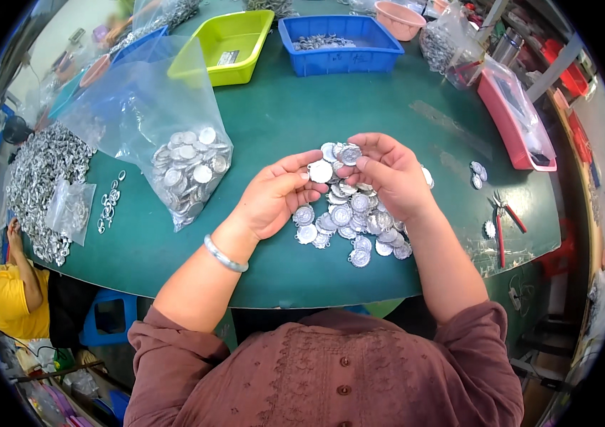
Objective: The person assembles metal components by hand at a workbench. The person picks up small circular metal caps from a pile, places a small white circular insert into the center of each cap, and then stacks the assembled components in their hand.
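Both hands are up over a heap of round silver medallions (348,224) spread on the dark green table (302,121). The left hand (277,193) has its fingers curled in, with thumb and forefinger pinching one plain silver disc (321,171) by its edge. The right hand (386,173) is right next to it, fingers bunched together around a small stack of the same medallions (345,152), fingertips nearly touching the left hand's. There's a silver bangle (225,255) on the left wrist.

To the left of the hands sits a clear plastic bag (167,135) with more of the medallions piled in its bottom corner. Further left there's a big mound of small silver rings or clasps (39,178), too small to tell exactly, with a smaller clear bag (69,208) lying on it and a short line of loose links (110,201) beside it.

At the far edge of the table: a lime green tray (224,46), a blue bin (338,44) with some metal bits in it, and a pink bowl (399,19). Off to the right there's a pink tray (512,124) and red-handled pliers (505,222), with a few stray medallions (478,174) near them. Another person in a yellow shirt (4,299) is at the lower left.
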Demonstrator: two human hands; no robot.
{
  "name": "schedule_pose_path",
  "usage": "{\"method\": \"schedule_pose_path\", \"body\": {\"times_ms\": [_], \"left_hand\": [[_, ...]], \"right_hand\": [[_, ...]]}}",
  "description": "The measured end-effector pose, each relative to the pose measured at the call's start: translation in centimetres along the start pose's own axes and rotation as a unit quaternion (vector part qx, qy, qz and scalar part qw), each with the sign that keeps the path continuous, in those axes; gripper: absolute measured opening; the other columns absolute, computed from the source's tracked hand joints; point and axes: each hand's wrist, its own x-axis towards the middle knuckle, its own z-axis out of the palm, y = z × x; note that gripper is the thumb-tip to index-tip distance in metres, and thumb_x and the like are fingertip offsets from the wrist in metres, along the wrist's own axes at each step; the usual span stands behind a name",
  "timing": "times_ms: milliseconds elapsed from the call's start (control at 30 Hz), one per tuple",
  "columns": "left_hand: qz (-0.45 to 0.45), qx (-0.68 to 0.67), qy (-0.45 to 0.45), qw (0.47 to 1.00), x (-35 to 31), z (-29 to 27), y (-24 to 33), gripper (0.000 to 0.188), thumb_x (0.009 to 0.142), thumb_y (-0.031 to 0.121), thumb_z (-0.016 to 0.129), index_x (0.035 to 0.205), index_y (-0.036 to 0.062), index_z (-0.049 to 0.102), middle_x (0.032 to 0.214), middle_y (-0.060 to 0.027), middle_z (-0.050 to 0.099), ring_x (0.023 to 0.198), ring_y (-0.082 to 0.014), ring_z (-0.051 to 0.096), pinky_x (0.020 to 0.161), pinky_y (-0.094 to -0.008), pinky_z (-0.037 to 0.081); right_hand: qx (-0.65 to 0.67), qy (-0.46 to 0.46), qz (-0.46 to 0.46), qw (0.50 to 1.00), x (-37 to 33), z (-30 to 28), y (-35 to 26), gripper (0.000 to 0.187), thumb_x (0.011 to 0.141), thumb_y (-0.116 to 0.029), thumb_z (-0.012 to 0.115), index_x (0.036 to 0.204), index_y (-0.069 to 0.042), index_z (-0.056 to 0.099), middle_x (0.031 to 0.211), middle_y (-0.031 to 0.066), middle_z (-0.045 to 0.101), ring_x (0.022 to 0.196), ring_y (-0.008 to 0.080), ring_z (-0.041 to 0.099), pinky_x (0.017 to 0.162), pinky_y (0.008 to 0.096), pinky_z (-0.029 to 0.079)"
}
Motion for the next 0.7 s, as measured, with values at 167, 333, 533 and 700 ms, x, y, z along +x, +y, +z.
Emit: {"method": "schedule_pose_path", "body": {"times_ms": [167,333,533,700], "left_hand": [[-0.013,-0.020,-0.001,1.000,0.0,0.2,-0.1,0.034,0.088,0.007,0.044,0.120,-0.0037,0.045,0.093,-0.0061,0.058,0.087,-0.0176,0.058,0.077,-0.0274,0.047],[-0.013,0.003,0.022,1.000,-0.4,0.5,-0.3,0.032,0.090,0.014,0.047,0.118,-0.0022,0.047,0.096,-0.0077,0.059,0.086,-0.0154,0.058,0.074,-0.0258,0.048],[0.020,0.015,0.038,0.999,-0.4,0.9,-0.1,0.032,0.088,0.006,0.050,0.119,-0.0003,0.047,0.098,-0.0063,0.058,0.085,-0.0140,0.058,0.076,-0.0248,0.048],[0.016,0.034,0.033,0.999,-0.6,0.8,0.1,0.034,0.086,0.003,0.049,0.119,-0.0007,0.047,0.098,-0.0060,0.057,0.084,-0.0133,0.057,0.075,-0.0244,0.047]], "right_hand": [[-0.107,0.021,-0.047,0.993,0.2,0.0,1.1,0.022,0.082,0.005,0.049,0.101,0.002,0.059,0.102,0.0130,0.060,0.087,0.0177,0.061,0.075,0.0265,0.049],[-0.416,-0.028,-0.265,0.870,-0.2,0.9,2.4,0.025,0.076,0.007,0.053,0.096,-0.003,0.064,0.109,0.0145,0.058,0.090,0.0217,0.061,0.074,0.0263,0.048],[-0.393,-0.041,-0.275,0.876,-0.6,1.4,2.2,0.031,0.076,0.007,0.052,0.104,-0.002,0.059,0.113,0.0160,0.057,0.092,0.0243,0.060,0.073,0.0272,0.048],[-0.389,-0.039,-0.269,0.880,-0.6,1.3,2.4,0.034,0.076,0.008,0.052,0.108,-0.002,0.056,0.111,0.0148,0.057,0.096,0.0238,0.059,0.075,0.0277,0.048]]}}
